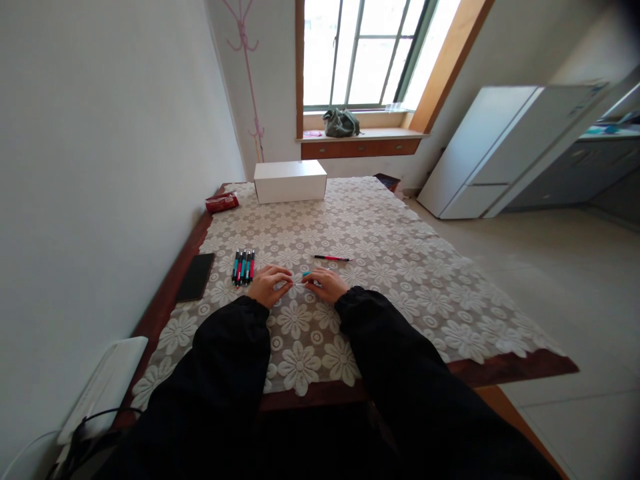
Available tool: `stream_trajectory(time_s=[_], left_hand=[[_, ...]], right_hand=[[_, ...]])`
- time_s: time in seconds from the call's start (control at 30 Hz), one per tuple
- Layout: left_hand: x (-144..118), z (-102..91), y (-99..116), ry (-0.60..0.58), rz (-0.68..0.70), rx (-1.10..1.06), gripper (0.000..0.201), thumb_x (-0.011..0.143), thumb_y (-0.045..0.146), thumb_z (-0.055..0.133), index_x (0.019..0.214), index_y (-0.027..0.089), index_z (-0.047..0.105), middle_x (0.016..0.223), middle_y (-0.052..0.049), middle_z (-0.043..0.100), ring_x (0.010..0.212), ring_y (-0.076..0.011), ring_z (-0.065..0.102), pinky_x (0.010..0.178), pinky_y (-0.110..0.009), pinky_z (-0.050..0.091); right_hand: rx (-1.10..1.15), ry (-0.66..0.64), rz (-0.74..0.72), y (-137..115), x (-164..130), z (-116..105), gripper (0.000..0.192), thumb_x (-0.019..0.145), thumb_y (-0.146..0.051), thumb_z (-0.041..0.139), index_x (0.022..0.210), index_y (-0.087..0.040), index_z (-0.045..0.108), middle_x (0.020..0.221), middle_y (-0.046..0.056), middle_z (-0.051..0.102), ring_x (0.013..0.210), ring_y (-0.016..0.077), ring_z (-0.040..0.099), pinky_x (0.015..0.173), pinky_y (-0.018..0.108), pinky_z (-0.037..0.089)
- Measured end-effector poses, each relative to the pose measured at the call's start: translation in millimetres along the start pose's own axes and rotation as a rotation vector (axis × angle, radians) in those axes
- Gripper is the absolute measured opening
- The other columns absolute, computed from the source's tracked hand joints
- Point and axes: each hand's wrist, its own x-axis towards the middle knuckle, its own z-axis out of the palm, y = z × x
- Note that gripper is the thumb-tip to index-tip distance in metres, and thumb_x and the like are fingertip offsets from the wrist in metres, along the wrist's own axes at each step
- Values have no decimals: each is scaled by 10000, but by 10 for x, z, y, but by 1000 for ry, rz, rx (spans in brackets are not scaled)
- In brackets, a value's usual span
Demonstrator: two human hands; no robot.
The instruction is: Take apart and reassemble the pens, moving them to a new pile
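My left hand (270, 285) and my right hand (326, 285) are close together above the lace tablecloth, fingertips almost meeting. Between them runs a thin pale piece (297, 284), pinched by my left thumb and finger; its kind is too small to make out. A small teal pen part (306, 274) shows at the closed fingertips of my right hand. Beyond that hand, a red and black pen (333, 258) lies flat on the cloth. Several red, teal and black pens (243, 267) lie side by side just left of my left hand.
A dark flat pad (196, 277) lies at the table's left edge. Farther back are a red pouch (222, 202) and a white box (291, 183). The white lace tablecloth (385, 233) covers the table. A white device with cables (107, 383) sits at lower left.
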Motion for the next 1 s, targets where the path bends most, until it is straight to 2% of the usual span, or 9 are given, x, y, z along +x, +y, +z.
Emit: stream_trajectory(time_s=[0.17, 0.37, 0.47, 0.57, 0.7, 0.8, 1.0], left_hand=[[-3, 25, -15, 30, 30, -18, 148, 879, 355, 631, 866, 234, 716, 1034, -50, 717, 1036, -211, 615, 976, -395, 478], [9, 4, -33, 117, -25, 13, 203, 932, 252, 514, 1037, 232, 686, 1059, -52, 707, 1078, -217, 596, 999, -417, 465], [6, 2, -65, 149, -90, 96, 238, 880, 195, 540, 1079, 224, 668, 1114, -59, 687, 1140, -241, 562, 1052, -450, 424], [-15, 32, -117, 112, -120, 155, 322, 797, 157, 604, 1108, 215, 663, 1179, -69, 659, 1201, -271, 523, 1095, -471, 386], [-49, 81, -175, 98, -181, 199, 228, 767, 202, 655, 990, 205, 703, 1170, -85, 648, 1224, -307, 495, 1100, -509, 378], [-52, 85, -187, 89, -181, 183, 120, 774, 220, 665, 885, 216, 711, 1129, -79, 658, 1202, -299, 513, 1092, -507, 388], [-16, 54, -155, 99, -139, 124, 105, 796, 182, 654, 880, 221, 702, 1059, -61, 690, 1150, -262, 559, 1072, -474, 413]], right_hand=[[8, 14, -15, 7, 4, 20, 121, 914, -251, 595, 921, -223, 713, 906, 41, 690, 857, 179, 580, 805, 291, 440], [35, 90, 35, 8, 7, 38, 112, 905, -197, 585, 898, -207, 696, 846, 29, 672, 804, 166, 572, 769, 281, 435], [20, 129, 59, 5, 5, 31, 106, 901, -197, 585, 889, -207, 690, 836, 26, 665, 793, 162, 567, 771, 283, 434], [-1, 165, 85, 10, 7, 28, 100, 897, -201, 587, 865, -200, 682, 822, 29, 660, 791, 166, 564, 770, 289, 432], [-37, 175, 104, 26, 9, 38, 97, 890, -193, 589, 846, -204, 674, 828, 29, 667, 832, 175, 568, 792, 296, 427], [-56, 155, 101, 41, 5, 47, 101, 883, -183, 581, 842, -204, 671, 838, 32, 673, 856, 182, 572, 799, 298, 427], [-98, 128, 114, 62, -2, 48, 103, 870, -179, 573, 838, -202, 668, 820, 32, 665, 845, 185, 576, 795, 299, 431]])
